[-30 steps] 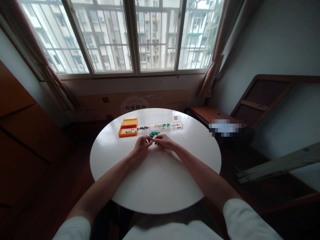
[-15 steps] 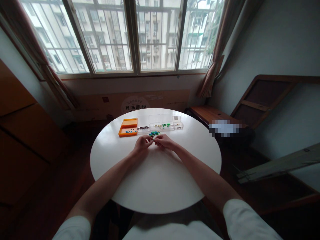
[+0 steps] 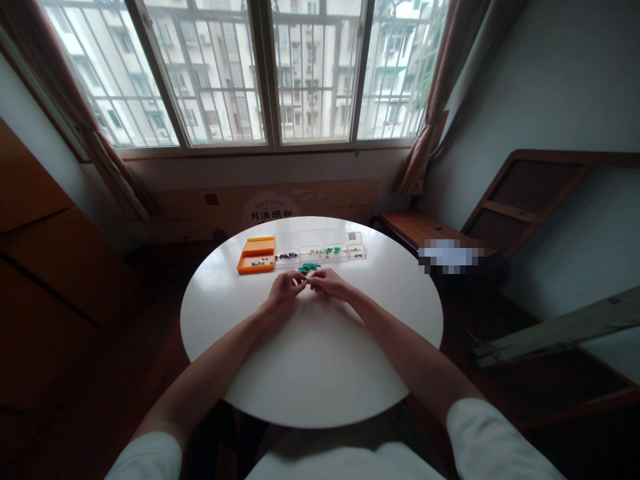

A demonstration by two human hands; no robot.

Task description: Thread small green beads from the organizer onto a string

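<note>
My left hand and my right hand meet fingertip to fingertip over the white table. Both are closed in a pinch, and whatever sits between the fingers is too small to make out. Just beyond the fingertips lies a heap of small green and blue pieces, which look like building bricks. To the left of the heap, an orange box with its lid open holds several small blue pieces.
Behind the heap, a clear plastic case with its lid up holds dark, cream and green pieces. A smaller clear box stands at its right end. The round white table reaches toward my body; a wooden bench stands beyond it.
Both hands stay almost in place, with only a slight shift of the fingers. The boxes and the heap look the same.
</note>
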